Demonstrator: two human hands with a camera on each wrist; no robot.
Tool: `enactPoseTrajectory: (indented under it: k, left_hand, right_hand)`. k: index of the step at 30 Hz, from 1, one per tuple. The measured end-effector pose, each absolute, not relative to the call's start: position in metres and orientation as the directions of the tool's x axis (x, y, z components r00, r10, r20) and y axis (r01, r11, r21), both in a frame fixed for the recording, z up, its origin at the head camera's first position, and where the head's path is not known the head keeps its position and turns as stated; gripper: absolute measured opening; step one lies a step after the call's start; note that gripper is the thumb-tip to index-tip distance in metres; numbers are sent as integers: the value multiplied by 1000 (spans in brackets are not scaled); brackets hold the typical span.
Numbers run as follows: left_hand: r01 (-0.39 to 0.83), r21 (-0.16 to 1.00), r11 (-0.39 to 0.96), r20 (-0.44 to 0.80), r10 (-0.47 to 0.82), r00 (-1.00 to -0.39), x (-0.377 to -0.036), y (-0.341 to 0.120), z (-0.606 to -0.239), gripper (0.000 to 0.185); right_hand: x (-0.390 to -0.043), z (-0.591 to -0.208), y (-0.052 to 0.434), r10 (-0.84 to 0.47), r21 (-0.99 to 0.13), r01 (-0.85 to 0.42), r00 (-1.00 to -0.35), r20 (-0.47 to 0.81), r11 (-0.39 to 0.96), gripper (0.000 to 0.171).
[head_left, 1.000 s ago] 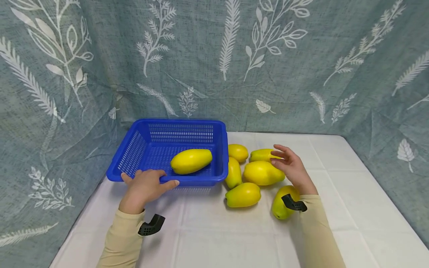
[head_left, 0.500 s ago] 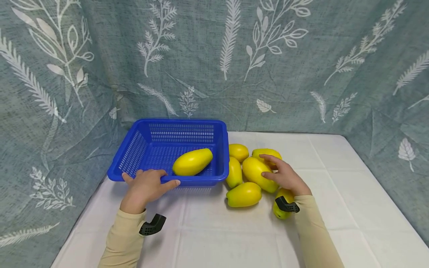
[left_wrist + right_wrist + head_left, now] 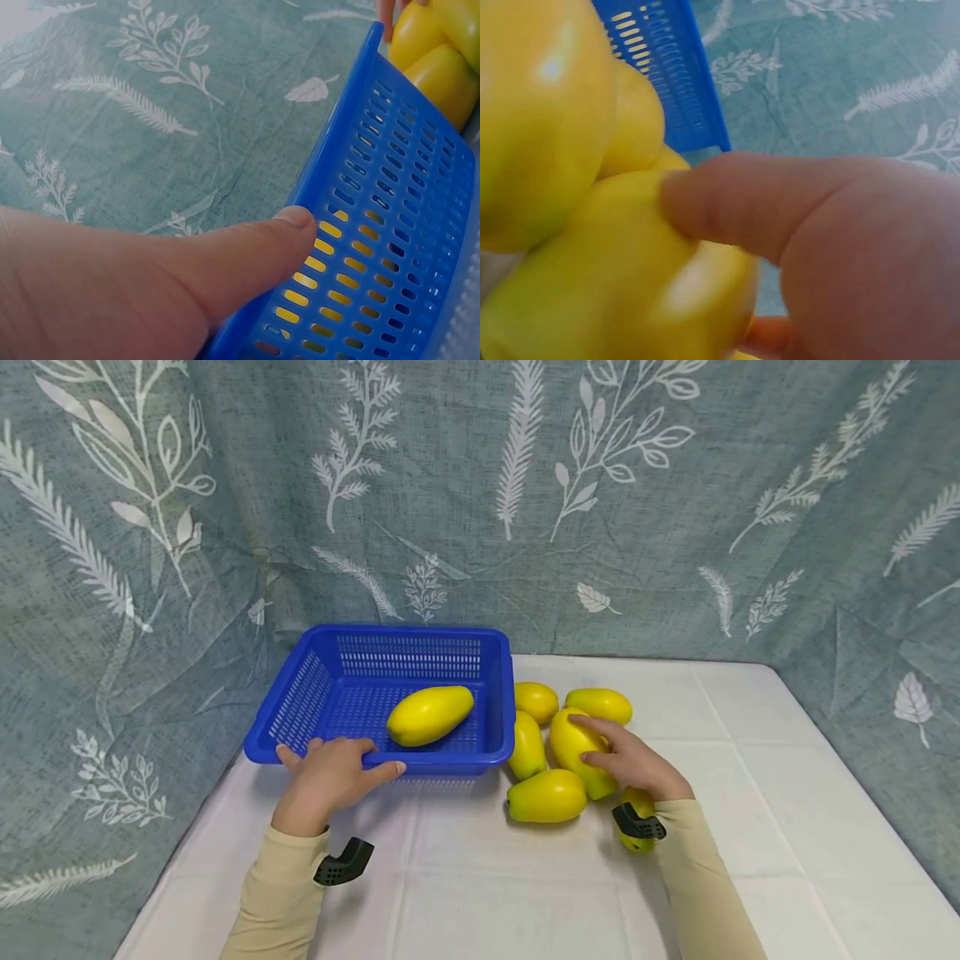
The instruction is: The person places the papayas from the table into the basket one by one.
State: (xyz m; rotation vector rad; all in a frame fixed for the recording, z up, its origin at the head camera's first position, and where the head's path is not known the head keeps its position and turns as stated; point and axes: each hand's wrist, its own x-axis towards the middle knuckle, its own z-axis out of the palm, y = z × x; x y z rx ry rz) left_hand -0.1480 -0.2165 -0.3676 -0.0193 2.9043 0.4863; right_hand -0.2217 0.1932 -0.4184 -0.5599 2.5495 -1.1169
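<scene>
My left hand (image 3: pixel 324 787) grips the near rim of a blue plastic basket (image 3: pixel 450 762), its thumb on the outer side and its fingers over the edge. Inside the basket lies one yellow papaya (image 3: pixel 430 716). To the right, my right hand (image 3: pixel 640 767) holds a large yellow papaya (image 3: pixel 570 745) with thumb and fingers on either side of it. That papaya is tilted, its greenish end toward me. In the right wrist view, the thumb presses on the held papaya (image 3: pixel 622 255), while the other fingers are mostly hidden behind it.
Several more papayas crowd around the held one: one in front (image 3: pixel 547 797), one against the basket (image 3: pixel 527 747), and two behind, including the far right papaya (image 3: pixel 600 704). Another papaya (image 3: pixel 637 843) sits partly under my right wrist. A patterned cloth (image 3: pixel 465 527) hangs behind the white table (image 3: pixel 510 893).
My right hand has come down and left onto the large papaya, which has turned from lying sideways to pointing toward me. The left hand stays on the basket rim.
</scene>
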Motion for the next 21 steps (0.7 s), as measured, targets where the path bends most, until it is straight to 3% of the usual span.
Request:
enactPoseTrajectory:
  k: [6, 21]
  left_hand:
    - [-44, 318, 947, -196, 20, -980, -149, -217, -367, 78]
    - [-48, 320, 946, -192, 16, -981, -147, -216, -367, 76]
  right_hand:
    - [-222, -422, 190, -436, -733, -241, -896, -83, 636, 72]
    - [-223, -424, 187, -361, -751, -171, -928, -95, 637, 72]
